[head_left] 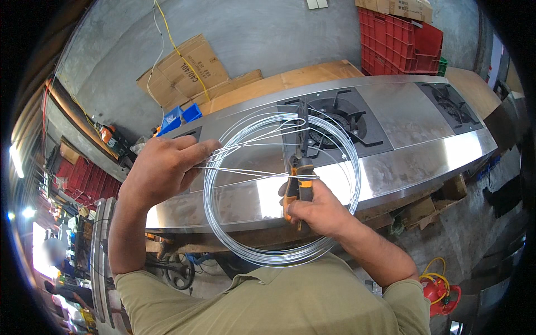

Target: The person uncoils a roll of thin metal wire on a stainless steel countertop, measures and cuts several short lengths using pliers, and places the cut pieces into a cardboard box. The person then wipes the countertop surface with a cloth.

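A large coil of silvery wire (210, 207) hangs in front of my chest, in front of the stove counter. My left hand (166, 166) is closed, thumb and fingers pinching several loose wire strands at the coil's left side. These strands run across to the right. My right hand (325, 210) is wrapped round the orange-and-black handles of a pair of pliers (305, 173), whose dark jaws point up and away from me. A bent loop of wire lies at the jaws; whether they bite on it I cannot tell. Some strands pass over the handles near my right fingers.
A stainless steel counter (413, 120) with black gas burners (341, 120) stretches before me. Behind it lean cardboard boxes (184, 70), beside small blue bins (181, 116). Red crates (391, 42) are stacked at the far right. A red gas canister (438, 295) with a yellow hose stands at the lower right.
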Motion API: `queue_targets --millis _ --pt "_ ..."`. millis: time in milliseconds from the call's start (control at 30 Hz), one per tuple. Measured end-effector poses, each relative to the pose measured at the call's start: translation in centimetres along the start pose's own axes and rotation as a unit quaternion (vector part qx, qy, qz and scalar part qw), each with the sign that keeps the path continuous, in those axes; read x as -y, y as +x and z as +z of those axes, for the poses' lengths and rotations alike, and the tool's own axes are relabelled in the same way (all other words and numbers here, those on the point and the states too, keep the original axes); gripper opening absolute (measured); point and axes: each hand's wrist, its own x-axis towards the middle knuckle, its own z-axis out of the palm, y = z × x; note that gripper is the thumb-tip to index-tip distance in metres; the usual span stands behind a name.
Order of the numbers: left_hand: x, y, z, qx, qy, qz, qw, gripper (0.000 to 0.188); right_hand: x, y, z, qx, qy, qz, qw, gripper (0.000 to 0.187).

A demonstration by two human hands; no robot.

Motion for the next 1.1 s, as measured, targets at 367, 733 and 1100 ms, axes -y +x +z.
queue_targets --millis 367,733,1100 --pt "3.3 1.5 3.2 -0.049 -0.007 -0.063 0.997 0.037 -0.7 4.7 -1.4 -0.025 0.027 -0.026 0.999 0.048" --pt "8.6 -7.2 8.7 -0.048 -0.124 -0.361 0.923 0.034 -0.3 -5.1 -6.5 -0.003 0.029 -0.051 0.998 0.079" --pt "-1.7 -16.6 19.8 -0.227 -0.306 -0.575 0.724 0.044 -7.2 -13.8 -11.5 -0.287 0.097 -0.029 0.952 0.051"
